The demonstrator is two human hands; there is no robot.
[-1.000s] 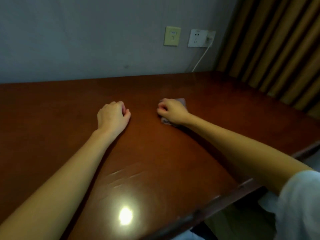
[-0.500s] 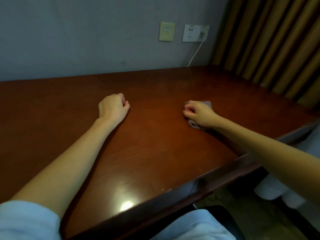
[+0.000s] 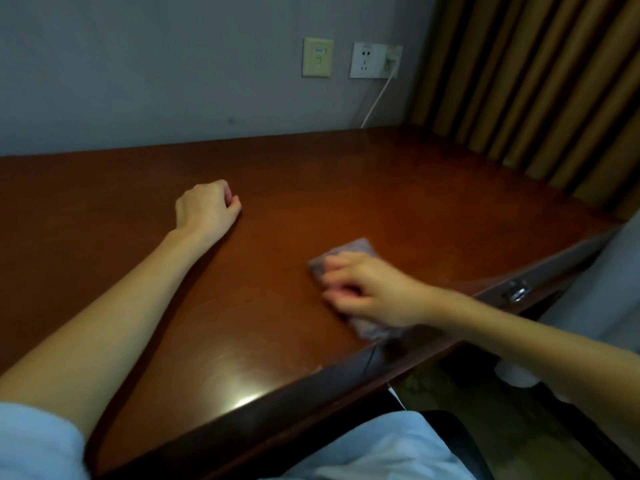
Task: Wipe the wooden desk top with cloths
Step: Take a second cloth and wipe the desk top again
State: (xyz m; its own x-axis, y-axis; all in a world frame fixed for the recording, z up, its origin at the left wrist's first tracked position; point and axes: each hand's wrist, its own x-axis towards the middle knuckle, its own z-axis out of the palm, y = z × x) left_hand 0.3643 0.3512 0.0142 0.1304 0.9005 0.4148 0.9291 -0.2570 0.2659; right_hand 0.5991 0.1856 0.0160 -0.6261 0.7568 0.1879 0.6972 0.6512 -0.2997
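Observation:
A dark reddish wooden desk top [image 3: 311, 188] fills the middle of the head view. My right hand [image 3: 374, 292] presses a small grey cloth [image 3: 349, 252] flat on the desk near its front edge; the cloth shows beyond my fingers and under my wrist. The hand is blurred. My left hand [image 3: 206, 209] rests further back and to the left as a loose fist on the bare wood, with nothing in it.
A grey wall with a switch plate [image 3: 317, 57] and a socket [image 3: 375, 60] with a white cable runs behind the desk. Brown curtains [image 3: 540, 81] hang at the right. A metal drawer handle [image 3: 517, 291] sits on the desk's front edge.
My right hand has slid the cloth to the right and then back toward the front edge. My left hand has stayed in place.

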